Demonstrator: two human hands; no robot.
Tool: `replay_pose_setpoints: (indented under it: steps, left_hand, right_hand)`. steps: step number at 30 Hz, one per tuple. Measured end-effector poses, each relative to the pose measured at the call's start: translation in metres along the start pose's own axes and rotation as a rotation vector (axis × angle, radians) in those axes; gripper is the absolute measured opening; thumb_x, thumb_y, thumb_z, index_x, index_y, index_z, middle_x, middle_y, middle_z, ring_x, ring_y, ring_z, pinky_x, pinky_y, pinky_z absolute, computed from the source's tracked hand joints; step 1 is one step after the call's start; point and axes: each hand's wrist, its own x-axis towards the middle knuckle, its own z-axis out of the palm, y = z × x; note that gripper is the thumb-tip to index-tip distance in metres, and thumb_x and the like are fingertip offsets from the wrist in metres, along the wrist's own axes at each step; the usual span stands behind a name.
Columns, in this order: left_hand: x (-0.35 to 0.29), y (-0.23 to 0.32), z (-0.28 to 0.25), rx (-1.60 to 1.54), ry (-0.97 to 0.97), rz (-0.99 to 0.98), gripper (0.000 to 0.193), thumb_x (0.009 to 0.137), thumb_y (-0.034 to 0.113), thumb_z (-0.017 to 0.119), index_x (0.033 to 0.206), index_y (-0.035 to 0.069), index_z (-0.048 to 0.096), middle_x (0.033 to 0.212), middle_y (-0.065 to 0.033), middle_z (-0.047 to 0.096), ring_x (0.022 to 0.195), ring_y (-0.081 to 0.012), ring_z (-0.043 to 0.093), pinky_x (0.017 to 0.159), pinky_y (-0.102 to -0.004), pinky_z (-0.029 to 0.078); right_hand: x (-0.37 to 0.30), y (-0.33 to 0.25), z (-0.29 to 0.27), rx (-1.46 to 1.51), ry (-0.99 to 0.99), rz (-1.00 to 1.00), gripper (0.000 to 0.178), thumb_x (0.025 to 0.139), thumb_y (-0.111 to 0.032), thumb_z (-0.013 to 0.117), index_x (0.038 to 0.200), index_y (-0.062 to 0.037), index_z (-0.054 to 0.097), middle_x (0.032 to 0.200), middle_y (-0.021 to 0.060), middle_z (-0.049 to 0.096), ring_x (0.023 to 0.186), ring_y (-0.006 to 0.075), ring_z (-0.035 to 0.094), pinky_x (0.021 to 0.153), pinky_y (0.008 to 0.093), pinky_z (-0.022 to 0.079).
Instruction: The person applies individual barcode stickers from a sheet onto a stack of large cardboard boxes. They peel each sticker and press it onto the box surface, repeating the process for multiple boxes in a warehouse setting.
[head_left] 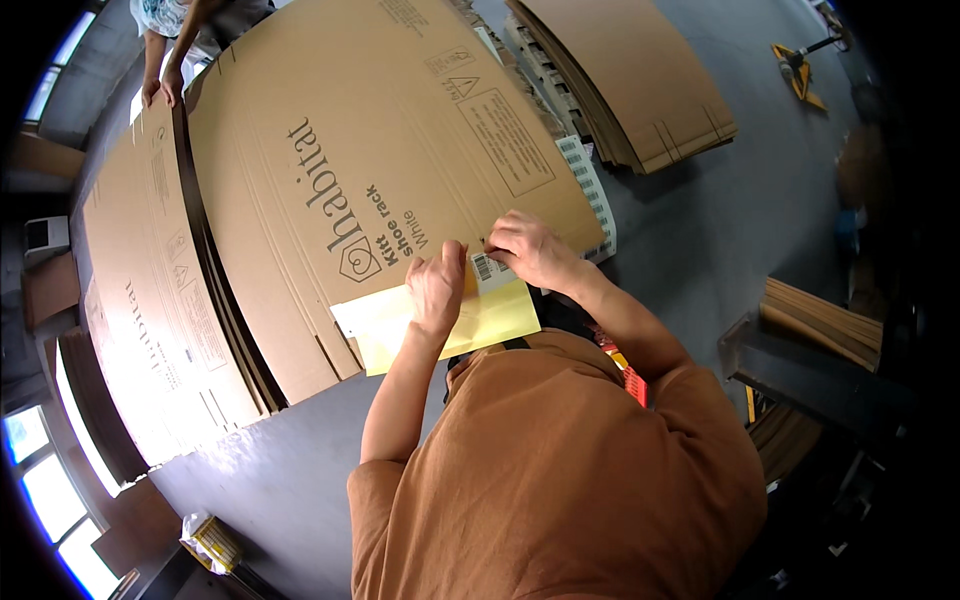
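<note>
A yellow sheet (pixel 488 318) with a white strip along its upper edge lies at the near edge of a large flat cardboard carton (pixel 270 190). Between my hands shows a white barcode label (pixel 487 268) at the top of that sheet. My left hand (pixel 436 287) is closed in a pinch over the sheet, beside the label. Close to it on the right, my right hand (pixel 530 250) pinches at the label's upper right corner. Both sets of fingertips nearly meet; exactly what lies between the left ones is hidden.
Another carton stack (pixel 160 300) stands on the left, where a person's hands (pixel 165 85) rest on its far edge. A sheet of barcode labels (pixel 588 190) sticks out under the carton's right edge. Flat cardboard (pixel 640 70) is piled beyond. A yellow pallet-jack-like part (pixel 795 75) stands at far right.
</note>
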Motion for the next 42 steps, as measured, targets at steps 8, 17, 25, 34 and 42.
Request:
replay_pose_setpoints:
  steps: [8,17,25,34,42]
  left_hand:
    - [0.012,0.000,0.012,-0.008,-0.031,-0.048,0.017,0.090,0.019,0.061,0.081,0.011,0.049,0.056,-0.0041,0.057,0.048,-0.0226,0.054,0.056,-0.0331,0.041]
    - [0.006,-0.032,0.064,-0.039,-0.441,-0.284,0.018,0.093,0.028,0.055,0.089,0.010,0.054,0.067,-0.0104,0.066,0.063,-0.0322,0.065,0.066,-0.0400,0.051]
    - [0.035,-0.016,0.086,-0.125,-0.360,-0.203,0.025,0.091,0.031,0.058,0.105,0.014,0.048,0.091,-0.0106,0.063,0.065,-0.0332,0.064,0.064,-0.0416,0.054]
    - [0.029,-0.022,0.110,-0.158,-0.334,-0.308,0.053,0.093,0.035,0.056,0.137,0.011,0.039,0.094,-0.0140,0.062,0.070,-0.0341,0.065,0.065,-0.0453,0.054]
    - [0.051,-0.010,0.102,0.007,-0.547,-0.372,0.060,0.093,0.042,0.053,0.146,0.025,0.032,0.092,-0.0128,0.062,0.070,-0.0304,0.067,0.062,-0.0463,0.054]
  right_hand:
    - [0.013,0.018,-0.002,0.033,-0.123,0.091,0.009,0.080,-0.010,0.068,0.086,-0.0051,0.064,0.087,0.0079,0.060,0.089,0.0289,0.058,0.080,0.0396,0.046]
    - [0.083,0.072,-0.033,0.408,-0.100,0.283,0.016,0.088,-0.018,0.065,0.095,-0.0042,0.066,0.084,0.0064,0.068,0.080,0.0141,0.063,0.072,0.0280,0.049]
    - [0.139,0.151,0.010,0.165,-0.505,0.421,0.016,0.083,-0.017,0.066,0.090,-0.0023,0.066,0.082,0.0072,0.067,0.076,0.0156,0.062,0.070,0.0302,0.048]
    - [0.148,0.144,0.025,0.015,-0.477,0.557,0.016,0.077,-0.018,0.065,0.088,-0.0072,0.070,0.080,0.0107,0.069,0.077,0.0228,0.066,0.070,0.0350,0.051]
    - [0.147,0.146,0.027,-0.040,-0.436,0.560,0.015,0.076,-0.020,0.066,0.086,-0.0088,0.071,0.080,0.0098,0.070,0.076,0.0223,0.066,0.069,0.0343,0.051]
